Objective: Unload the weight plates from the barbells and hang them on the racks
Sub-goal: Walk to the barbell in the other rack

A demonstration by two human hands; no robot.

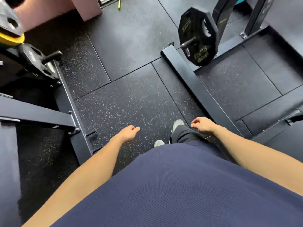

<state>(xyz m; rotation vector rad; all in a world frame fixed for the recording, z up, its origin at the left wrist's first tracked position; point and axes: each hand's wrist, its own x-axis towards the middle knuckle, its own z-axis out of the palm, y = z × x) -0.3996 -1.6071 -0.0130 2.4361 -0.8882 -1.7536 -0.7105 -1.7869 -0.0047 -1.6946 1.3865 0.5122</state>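
Note:
A black many-sided weight plate (197, 36) with yellow lettering hangs on a short peg (188, 42) of the rack at the upper right. At the left, smaller black plates (35, 62) sit on another peg, with a yellow plate (11, 39) and a black one (9, 22) above them. My left hand (129, 133) and my right hand (202, 125) hang low over the floor in front of my body. Both hold nothing, fingers loosely curled. Neither hand touches a plate.
The floor is black speckled rubber matting (131, 99). A black steel base beam (196, 89) of the right rack runs diagonally beside my feet. The left rack's frame (68, 102) stands close on the left. A pink block (85, 7) sits at the far top.

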